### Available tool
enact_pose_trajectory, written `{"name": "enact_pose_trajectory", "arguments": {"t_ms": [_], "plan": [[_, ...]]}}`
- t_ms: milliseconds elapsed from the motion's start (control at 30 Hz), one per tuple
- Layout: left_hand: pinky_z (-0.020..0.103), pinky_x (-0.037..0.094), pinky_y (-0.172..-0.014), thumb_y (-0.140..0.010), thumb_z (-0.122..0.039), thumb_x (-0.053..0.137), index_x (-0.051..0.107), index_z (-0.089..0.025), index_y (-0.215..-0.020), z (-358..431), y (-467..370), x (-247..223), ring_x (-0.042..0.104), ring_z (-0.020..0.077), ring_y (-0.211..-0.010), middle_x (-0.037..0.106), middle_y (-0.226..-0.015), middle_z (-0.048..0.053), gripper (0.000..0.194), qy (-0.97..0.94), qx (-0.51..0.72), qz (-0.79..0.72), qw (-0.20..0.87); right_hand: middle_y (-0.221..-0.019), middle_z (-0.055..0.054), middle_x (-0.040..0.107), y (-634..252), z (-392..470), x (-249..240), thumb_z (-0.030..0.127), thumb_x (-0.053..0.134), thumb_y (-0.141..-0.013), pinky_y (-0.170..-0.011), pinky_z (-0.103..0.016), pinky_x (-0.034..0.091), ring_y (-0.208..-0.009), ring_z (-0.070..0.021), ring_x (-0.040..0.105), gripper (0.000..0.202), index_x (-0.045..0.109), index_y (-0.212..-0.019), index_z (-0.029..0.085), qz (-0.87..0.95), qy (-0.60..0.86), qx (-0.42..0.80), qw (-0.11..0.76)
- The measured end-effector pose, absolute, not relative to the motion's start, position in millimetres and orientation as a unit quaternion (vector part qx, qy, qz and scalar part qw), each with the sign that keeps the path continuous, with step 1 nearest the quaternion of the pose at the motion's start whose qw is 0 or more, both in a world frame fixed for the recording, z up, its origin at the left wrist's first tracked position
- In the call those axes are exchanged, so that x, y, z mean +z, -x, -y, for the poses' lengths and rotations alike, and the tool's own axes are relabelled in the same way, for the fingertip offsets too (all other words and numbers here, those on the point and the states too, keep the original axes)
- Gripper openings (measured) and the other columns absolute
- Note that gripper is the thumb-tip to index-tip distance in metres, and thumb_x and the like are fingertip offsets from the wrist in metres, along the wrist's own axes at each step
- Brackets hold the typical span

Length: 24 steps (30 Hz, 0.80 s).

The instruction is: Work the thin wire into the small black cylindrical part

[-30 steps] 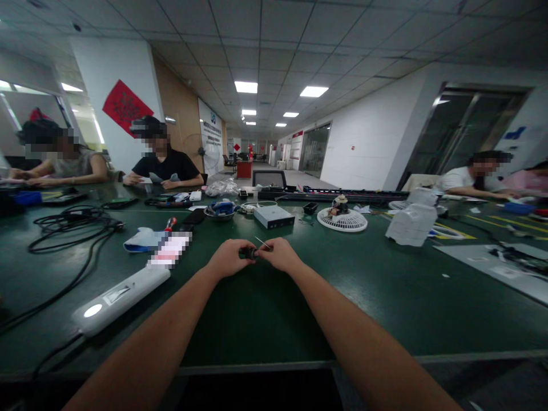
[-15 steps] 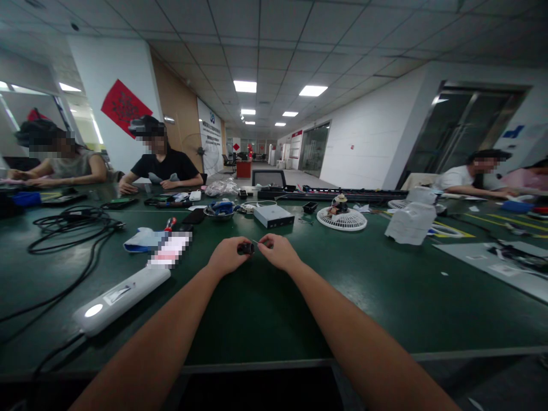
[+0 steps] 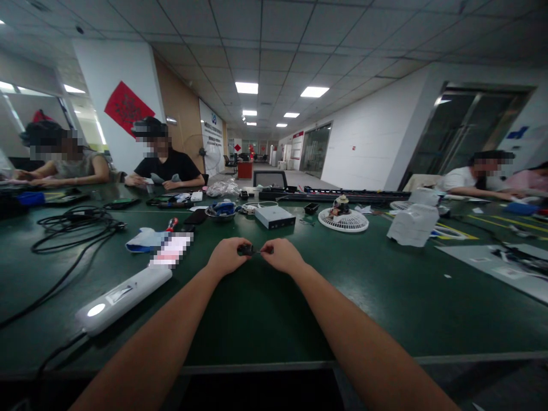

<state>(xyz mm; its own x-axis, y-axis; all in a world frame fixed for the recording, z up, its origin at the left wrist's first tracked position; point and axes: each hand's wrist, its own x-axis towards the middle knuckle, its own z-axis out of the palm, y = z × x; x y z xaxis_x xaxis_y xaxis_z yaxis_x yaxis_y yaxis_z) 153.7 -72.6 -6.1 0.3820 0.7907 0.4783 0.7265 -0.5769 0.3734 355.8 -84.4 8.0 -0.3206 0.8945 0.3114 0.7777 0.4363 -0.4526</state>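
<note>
My left hand is closed around a small black cylindrical part, whose exact kind I cannot make out. Facing it, my right hand pinches a thin, pin-like piece that points at the black part's right end. Whether the two pieces touch is too small to tell. Both hands are just above the green table. Beyond them sits a silver-grey disc drive. A blue and white cloth and a red-handled screwdriver lie to the left of my left hand.
A white power strip and coiled black cable occupy the left. Behind my hands are a bowl with blue contents and a white fan part. A white plastic housing stands right. Other people sit at the far sides.
My right hand has shifted slightly right, and the thin piece now lines up level with the black part's end. My left hand keeps its grip. The view has tilted a little.
</note>
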Motion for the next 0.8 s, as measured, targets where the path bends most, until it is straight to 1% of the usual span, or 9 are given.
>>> {"name": "enact_pose_trajectory", "arguments": {"t_ms": [100, 233, 400, 533, 600, 667, 733, 800], "plan": [[0.030, 0.052, -0.084, -0.071, -0.025, 0.069, 0.071, -0.024, -0.101, 72.7, -154.0, -6.4, 0.066, 0.0206, -0.092, 0.072, -0.098, 0.003, 0.030, -0.832, 0.321, -0.450, 0.049, -0.085, -0.001, 0.075, -354.3, 85.0, 8.2, 0.026, 0.063, -0.078, -0.071, -0.023, 0.047, -0.079, -0.0160, 0.066, 0.017, 0.077, -0.087, 0.024, 0.810, 0.509, 0.126, 0.263], [0.030, 0.051, -0.083, -0.072, -0.026, 0.068, 0.071, -0.024, -0.102, 74.8, -155.0, -4.3, 0.067, 0.0206, -0.090, 0.072, -0.098, 0.003, 0.030, -0.834, 0.322, -0.446, 0.030, -0.088, -0.003, 0.074, -354.9, 85.6, 9.9, 0.028, 0.058, -0.081, -0.071, -0.025, 0.047, -0.081, -0.0175, 0.066, 0.022, 0.076, -0.093, 0.021, 0.796, 0.528, 0.119, 0.272], [0.030, 0.050, -0.084, -0.071, -0.025, 0.069, 0.071, -0.025, -0.100, 76.1, -155.4, -3.1, 0.066, 0.0208, -0.091, 0.073, -0.098, 0.002, 0.029, -0.834, 0.317, -0.451, 0.020, -0.084, -0.001, 0.074, -354.7, 86.4, 9.8, 0.024, 0.063, -0.077, -0.071, -0.023, 0.047, -0.079, -0.0160, 0.066, 0.017, 0.076, -0.088, 0.023, 0.805, 0.522, 0.132, 0.252], [0.030, 0.051, -0.083, -0.072, -0.027, 0.067, 0.071, -0.024, -0.100, 76.1, -155.0, -2.5, 0.066, 0.0211, -0.091, 0.073, -0.099, 0.002, 0.028, -0.824, 0.322, -0.465, 0.026, -0.085, 0.000, 0.073, -353.4, 86.4, 10.0, 0.024, 0.063, -0.077, -0.071, -0.023, 0.047, -0.079, -0.0160, 0.066, 0.016, 0.076, -0.088, 0.025, 0.798, 0.532, 0.135, 0.247], [0.030, 0.051, -0.081, -0.073, -0.028, 0.067, 0.071, -0.024, -0.101, 76.1, -154.8, -1.9, 0.066, 0.0219, -0.092, 0.073, -0.098, 0.003, 0.028, -0.817, 0.326, -0.474, 0.030, -0.086, -0.002, 0.073, -354.2, 85.6, 10.1, 0.028, 0.064, -0.078, -0.069, -0.025, 0.047, -0.079, -0.0179, 0.065, 0.015, 0.076, -0.088, 0.024, 0.785, 0.553, 0.128, 0.248], [0.031, 0.051, -0.081, -0.073, -0.029, 0.069, 0.071, -0.024, -0.100, 76.2, -154.6, -1.6, 0.067, 0.0226, -0.091, 0.073, -0.097, 0.003, 0.028, -0.810, 0.328, -0.485, 0.033, -0.086, -0.006, 0.072, -355.6, 84.3, 9.4, 0.036, 0.065, -0.078, -0.066, -0.027, 0.046, -0.078, -0.0201, 0.065, 0.019, 0.076, -0.087, 0.023, 0.772, 0.573, 0.123, 0.246], [0.031, 0.051, -0.080, -0.072, -0.029, 0.070, 0.071, -0.025, -0.100, 76.1, -154.1, -1.7, 0.067, 0.0227, -0.090, 0.073, -0.095, 0.003, 0.028, -0.800, 0.332, -0.499, 0.037, -0.084, -0.007, 0.071, -356.9, 82.8, 7.6, 0.044, 0.069, -0.075, -0.062, -0.028, 0.045, -0.076, -0.0209, 0.064, 0.025, 0.076, -0.084, 0.022, 0.765, 0.584, 0.128, 0.238], [0.031, 0.051, -0.079, -0.072, -0.028, 0.070, 0.071, -0.024, -0.099, 76.0, -153.5, -2.1, 0.067, 0.0224, -0.089, 0.073, -0.094, 0.003, 0.028, -0.793, 0.334, -0.507, 0.047, -0.080, -0.006, 0.071, -357.5, 81.5, 5.4, 0.043, 0.075, -0.070, -0.059, -0.027, 0.043, -0.072, -0.0200, 0.063, 0.024, 0.076, -0.081, 0.022, 0.765, 0.585, 0.140, 0.230]]}}
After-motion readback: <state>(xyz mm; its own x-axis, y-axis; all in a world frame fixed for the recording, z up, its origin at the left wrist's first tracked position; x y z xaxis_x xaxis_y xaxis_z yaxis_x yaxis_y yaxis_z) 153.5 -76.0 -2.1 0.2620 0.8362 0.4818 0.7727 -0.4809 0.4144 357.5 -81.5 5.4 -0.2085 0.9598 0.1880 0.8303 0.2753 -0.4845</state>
